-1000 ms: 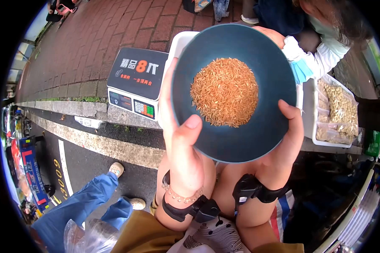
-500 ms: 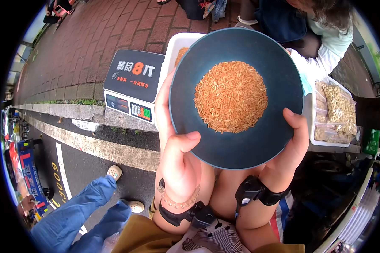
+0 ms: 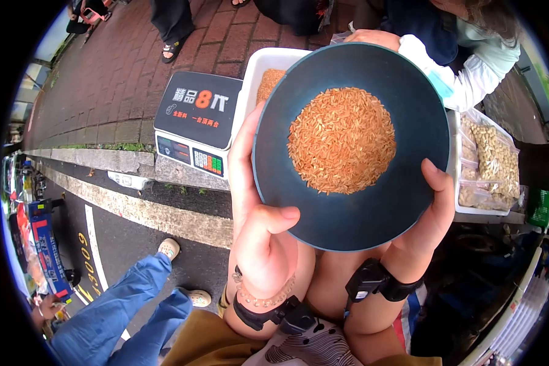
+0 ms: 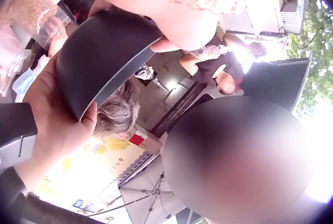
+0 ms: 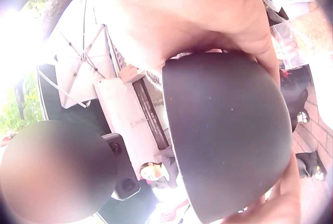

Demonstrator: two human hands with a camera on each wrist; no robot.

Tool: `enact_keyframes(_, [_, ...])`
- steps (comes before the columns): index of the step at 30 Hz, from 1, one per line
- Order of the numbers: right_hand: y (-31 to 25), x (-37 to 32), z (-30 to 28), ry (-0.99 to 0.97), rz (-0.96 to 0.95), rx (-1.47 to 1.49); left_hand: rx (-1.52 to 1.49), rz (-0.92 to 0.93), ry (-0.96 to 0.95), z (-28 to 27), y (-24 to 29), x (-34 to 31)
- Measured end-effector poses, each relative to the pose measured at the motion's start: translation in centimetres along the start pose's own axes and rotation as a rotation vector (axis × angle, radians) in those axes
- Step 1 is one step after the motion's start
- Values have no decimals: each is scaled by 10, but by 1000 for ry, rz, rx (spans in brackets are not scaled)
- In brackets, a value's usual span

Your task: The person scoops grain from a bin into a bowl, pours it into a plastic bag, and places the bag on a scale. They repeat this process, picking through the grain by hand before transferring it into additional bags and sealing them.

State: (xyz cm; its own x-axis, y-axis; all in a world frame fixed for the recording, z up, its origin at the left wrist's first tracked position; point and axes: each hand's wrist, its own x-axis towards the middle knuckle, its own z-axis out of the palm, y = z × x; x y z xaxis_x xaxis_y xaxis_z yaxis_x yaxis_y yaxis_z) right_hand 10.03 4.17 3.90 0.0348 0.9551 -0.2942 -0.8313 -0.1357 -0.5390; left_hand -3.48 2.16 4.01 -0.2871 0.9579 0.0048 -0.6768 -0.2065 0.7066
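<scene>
A dark blue-grey bowl (image 3: 360, 229) is held up in front of me, tilted so its inside faces the head camera. A mound of reddish-brown grains (image 3: 341, 140), like unpolished rice, lies in its middle. My left hand (image 3: 256, 235) grips the bowl's left side, thumb at the rim. On the right side, my right hand (image 3: 430, 210) holds it likewise, with the thumb tip over the edge. Both wrist views show the smooth dark underside, the bowl (image 4: 104, 52) between the two hands in the left one. Most fingers are hidden behind it in the head view.
Behind the bowl stands a white tub (image 3: 253, 79) with similar grains. A price scale (image 3: 195, 113) sits left of it, a tray of bagged pale nuts or beans (image 3: 491, 161) to the right. Another person's hand (image 3: 375, 39) is just beyond the bowl's far rim. Blue-trousered legs (image 3: 125, 305) stand at lower left.
The bowl has shifted a little right and down in the head view, both hands still on it. More of the white tub shows. A passer-by's sandalled foot has appeared at the top.
</scene>
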Motion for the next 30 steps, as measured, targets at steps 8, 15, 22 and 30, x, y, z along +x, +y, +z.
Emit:
enact_keyframes(8, [4,3,4,-166,-15,35,-84,1,-18,2,2,0])
enact_keyframes(15, [7,0,18,-46,-12,1,-114,-11,-15,2,4,0])
enact_keyframes(22, [9,-4,30,68,32,22,-239,-91,71,4,3,-1])
enact_keyframes(30, [6,8,4,-4,-76,-172,-158,-131,142,-3,4,1])
